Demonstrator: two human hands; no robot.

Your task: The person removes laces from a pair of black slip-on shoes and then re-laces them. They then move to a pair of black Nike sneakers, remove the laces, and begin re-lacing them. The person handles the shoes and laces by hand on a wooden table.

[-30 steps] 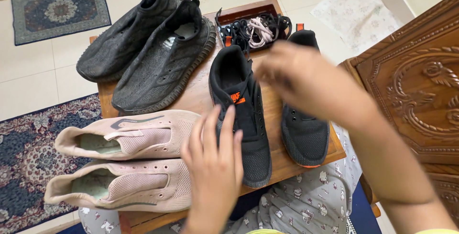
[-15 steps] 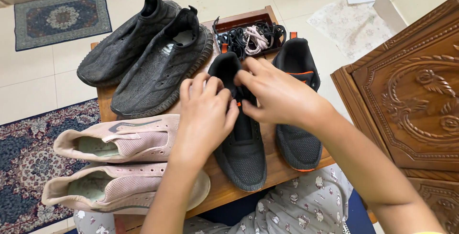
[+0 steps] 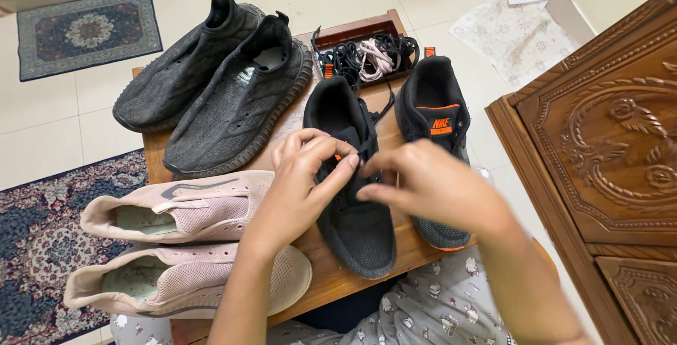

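- From my remote seat I saw the left hand (image 3: 300, 176) at frame centre, fingers curled, thumb + index tip pressed on the black lace (image 3: 368, 149) over the tongue of the black sneaker (image 3: 350, 176).
- Right hand (image 3: 430, 183) sat just right of it, fingertips bunched and pinching at the same lacing area; tips of both hands were nearly touching. What exactly the right tips gripped I couldn't tell, too dark on dark.
- That sneaker lay mid-frame on a small wooden table (image 3: 331, 281), toe toward the bottom edge, opening toward the top.
- Its mate, a second black sneaker (image 3: 431, 116) w/ orange tab, lay just beside it on the right, partly hidden by the right hand and forearm.
- Lower left of the frame: two pink sneakers (image 3: 190, 246), side by side, toes pointing right; the nearer one hung over the table's front edge.
- Upper left-centre: two dark grey slip-on shoes (image 3: 218, 91), tilted diagonally, touching each other.
- Top centre, behind the black pair: a brown tray (image 3: 352, 31) w/ a tangle of black and pale laces in it.
- Right edge: carved wooden cabinet (image 3: 606, 148). Far left: patterned rug (image 3: 35, 246) on tiled floor; a smaller rug (image 3: 88, 31) in the upper left corner.
- Bottom: my lap in pale printed fabric (image 3: 437, 310).
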